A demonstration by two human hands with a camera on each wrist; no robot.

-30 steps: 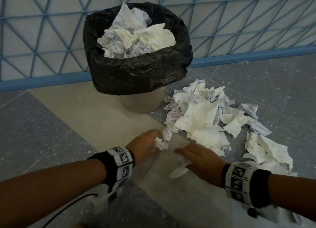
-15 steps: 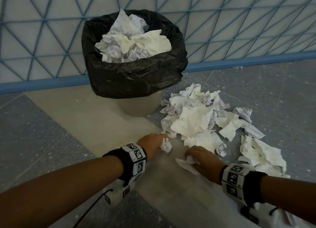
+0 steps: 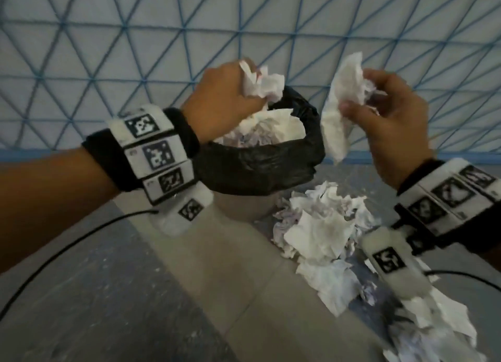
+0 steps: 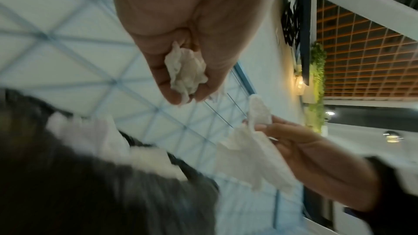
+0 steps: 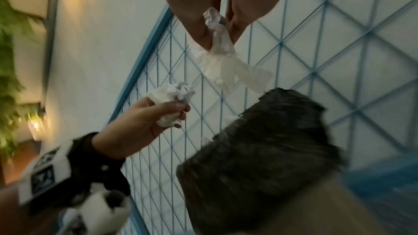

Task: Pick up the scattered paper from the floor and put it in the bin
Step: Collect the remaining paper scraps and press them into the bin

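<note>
Holding crumpled paper [image 3: 260, 86] in left hand [image 3: 222, 101], above bin [image 3: 260, 166]

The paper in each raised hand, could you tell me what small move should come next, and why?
Probably carry both hands a little further over the bin and let go. The left hand grips a crumpled wad at the bin's near rim, while the right hand pinches a longer piece that hangs just outside its right edge, so dropping now might miss.

No readable text, black-and-white coded square markers on the wristbands [image 3: 151, 155] only, faint unreadable print on crumpled paper [image 3: 320, 234]
</note>
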